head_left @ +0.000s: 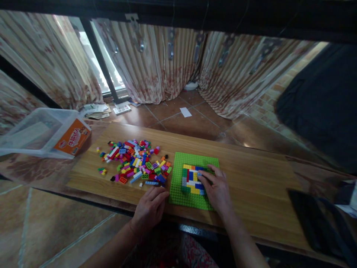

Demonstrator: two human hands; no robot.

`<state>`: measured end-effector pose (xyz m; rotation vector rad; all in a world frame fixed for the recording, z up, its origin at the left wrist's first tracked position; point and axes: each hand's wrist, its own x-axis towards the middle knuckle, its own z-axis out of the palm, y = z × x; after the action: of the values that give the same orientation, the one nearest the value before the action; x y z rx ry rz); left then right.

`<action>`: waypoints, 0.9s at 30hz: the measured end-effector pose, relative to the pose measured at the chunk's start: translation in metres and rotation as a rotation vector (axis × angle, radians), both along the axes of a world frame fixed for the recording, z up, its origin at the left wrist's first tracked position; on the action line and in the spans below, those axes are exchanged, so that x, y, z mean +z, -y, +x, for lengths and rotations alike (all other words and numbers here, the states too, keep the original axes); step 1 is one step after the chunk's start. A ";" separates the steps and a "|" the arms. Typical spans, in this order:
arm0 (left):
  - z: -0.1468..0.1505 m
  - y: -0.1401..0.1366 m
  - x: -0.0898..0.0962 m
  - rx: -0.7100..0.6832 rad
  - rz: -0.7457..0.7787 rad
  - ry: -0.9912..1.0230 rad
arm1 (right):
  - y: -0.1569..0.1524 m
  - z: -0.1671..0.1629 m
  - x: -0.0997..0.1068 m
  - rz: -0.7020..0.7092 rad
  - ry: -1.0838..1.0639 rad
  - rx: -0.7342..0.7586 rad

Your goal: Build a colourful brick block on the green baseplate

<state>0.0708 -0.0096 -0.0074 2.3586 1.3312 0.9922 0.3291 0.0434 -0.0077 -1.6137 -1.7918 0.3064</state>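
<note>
A green studded baseplate lies on the wooden board, with a block of multicoloured toy bricks built on its middle. My right hand reaches over the right side of this block. Its fingertips are closed on a small light blue brick at the top of the block. Just left of the baseplate, near the board's front edge, rests my left hand. Its fingers are curled in, and whatever may be inside them is hidden. A loose pile of toy bricks spreads beyond the left hand.
A clear plastic bin with an orange label stands left of the wooden board. A dark flat object lies at the right end. Papers sit on the floor by the striped curtains.
</note>
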 end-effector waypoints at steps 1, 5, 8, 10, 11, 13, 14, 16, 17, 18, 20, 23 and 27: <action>0.000 0.000 0.000 -0.002 -0.001 0.000 | 0.000 0.000 0.000 -0.005 -0.012 -0.004; 0.000 0.000 -0.003 -0.002 -0.009 -0.012 | 0.000 -0.003 -0.002 -0.019 -0.083 -0.041; -0.001 0.001 -0.004 -0.008 -0.010 -0.014 | 0.001 -0.004 -0.003 -0.022 -0.118 -0.070; -0.001 0.001 -0.005 -0.011 -0.015 -0.009 | 0.002 -0.005 -0.003 -0.021 -0.124 -0.079; -0.001 0.001 -0.005 -0.010 -0.020 -0.008 | 0.002 -0.005 -0.002 -0.023 -0.125 -0.077; 0.000 0.001 -0.004 -0.005 -0.028 -0.004 | 0.002 -0.004 -0.002 -0.029 -0.130 -0.062; 0.000 0.001 -0.003 -0.003 -0.031 -0.001 | 0.002 -0.004 -0.003 -0.030 -0.132 -0.054; 0.002 0.001 0.000 -0.003 -0.044 0.012 | 0.002 -0.002 -0.004 -0.031 -0.128 -0.046; 0.003 0.002 0.002 -0.006 -0.052 0.025 | 0.002 -0.001 -0.005 -0.031 -0.122 -0.046; 0.004 0.003 0.004 -0.010 -0.064 0.043 | 0.002 0.000 -0.006 -0.034 -0.112 -0.046; 0.004 0.005 0.009 -0.010 -0.081 0.090 | 0.002 0.004 -0.008 -0.044 -0.098 -0.043; -0.006 0.009 0.017 0.069 -0.049 0.156 | 0.002 0.008 -0.006 -0.042 -0.100 -0.059; -0.049 0.007 0.025 0.423 0.028 0.155 | 0.002 -0.003 0.010 0.020 -0.113 -0.078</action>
<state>0.0217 -0.0168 0.0175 2.0073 1.8023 1.2815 0.3260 0.0412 0.0025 -1.6154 -1.6376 0.3358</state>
